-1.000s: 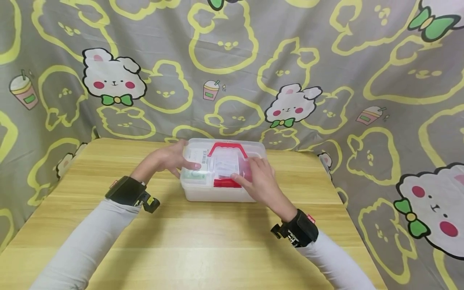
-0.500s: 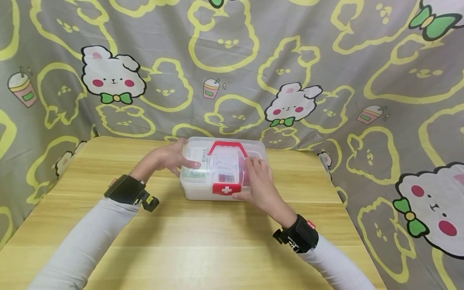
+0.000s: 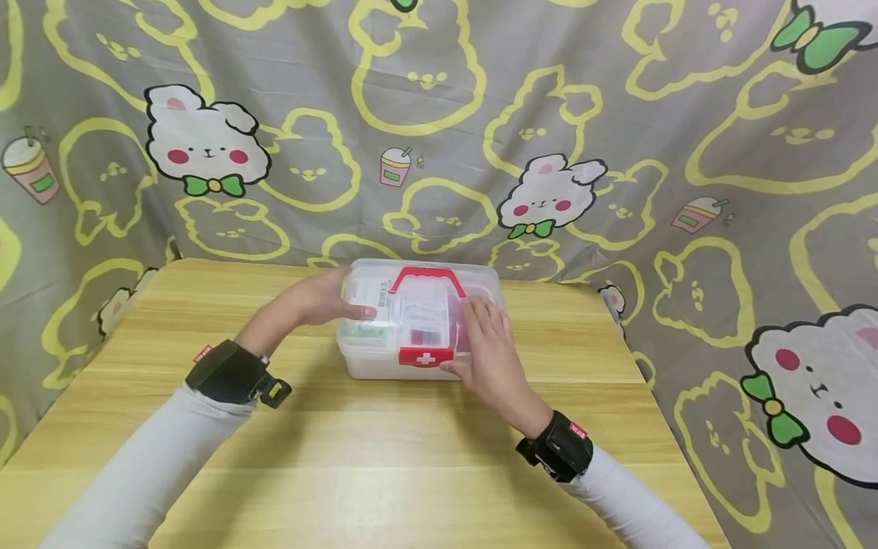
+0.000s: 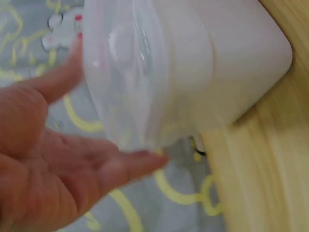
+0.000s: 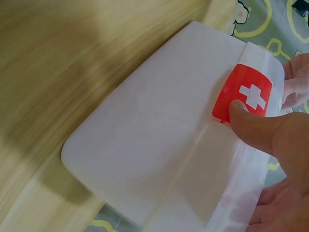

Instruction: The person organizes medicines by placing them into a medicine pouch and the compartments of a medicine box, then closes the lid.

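A first-aid box (image 3: 380, 367) with a white base, a translucent lid and a red handle (image 3: 425, 271) stands on the table. Its red latch (image 5: 244, 94) with a white cross lies folded down over the front. My right hand (image 3: 495, 357) has its fingers over the lid's right part, the thumb pressing the latch's edge. At the left end my left hand (image 3: 317, 299) lays its thumb over the lid; the left wrist view shows its fingers (image 4: 130, 166) extended below the lid's corner. Through the lid show a green and white packet (image 3: 363, 329) and pale packets (image 3: 421, 311).
The wooden table (image 3: 411, 457) extends in front of and beside the box. Behind and around it hangs a grey curtain (image 3: 439, 152) with yellow outlines and rabbit faces, close to the box's back.
The red latch has turned down, so its white cross faces forward, with my right thumb moving down along with it. My left hand has shifted slightly left along the lid's end.
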Available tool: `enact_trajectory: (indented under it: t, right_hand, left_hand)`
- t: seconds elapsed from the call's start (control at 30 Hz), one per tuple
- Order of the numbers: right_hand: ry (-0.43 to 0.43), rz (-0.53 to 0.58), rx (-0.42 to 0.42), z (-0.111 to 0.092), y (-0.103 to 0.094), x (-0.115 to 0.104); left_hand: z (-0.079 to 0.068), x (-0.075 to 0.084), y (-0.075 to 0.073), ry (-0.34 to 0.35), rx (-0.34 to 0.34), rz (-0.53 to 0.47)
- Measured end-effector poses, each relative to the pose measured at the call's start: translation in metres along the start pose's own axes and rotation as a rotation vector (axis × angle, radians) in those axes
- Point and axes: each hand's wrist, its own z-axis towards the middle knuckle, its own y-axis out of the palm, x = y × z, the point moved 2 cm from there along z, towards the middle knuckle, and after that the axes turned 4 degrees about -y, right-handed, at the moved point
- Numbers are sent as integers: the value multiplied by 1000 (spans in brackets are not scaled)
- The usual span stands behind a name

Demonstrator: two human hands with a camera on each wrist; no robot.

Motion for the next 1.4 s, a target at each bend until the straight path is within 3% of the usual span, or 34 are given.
enact_trajectory:
  t: [0.17, 0.33, 0.53, 0.7, 0.87, 1.0, 1.4]
  right_hand:
    - [16, 13, -2, 2, -1, 1]
    - [27, 36, 6, 1, 0, 2]
    - [2, 51, 37, 0, 1, 2]
    - [-10, 44, 50, 1, 1, 1]
    - [7, 41, 34, -1, 2, 2]
    - [29, 45, 26, -3, 4, 3]
    - [23, 13, 46, -5, 11, 3]
  left_hand:
    - [-19, 29, 18, 106, 220, 294]
    - [-36, 49, 50, 275, 393, 452]
    - [-45, 45, 84, 356, 518, 609]
    - [-47, 35, 97, 420, 657, 725]
    - [-45, 28, 105, 419, 686, 753]
    - [-43, 24, 109, 422, 688, 720]
    - [-40, 26, 110, 431, 741, 700]
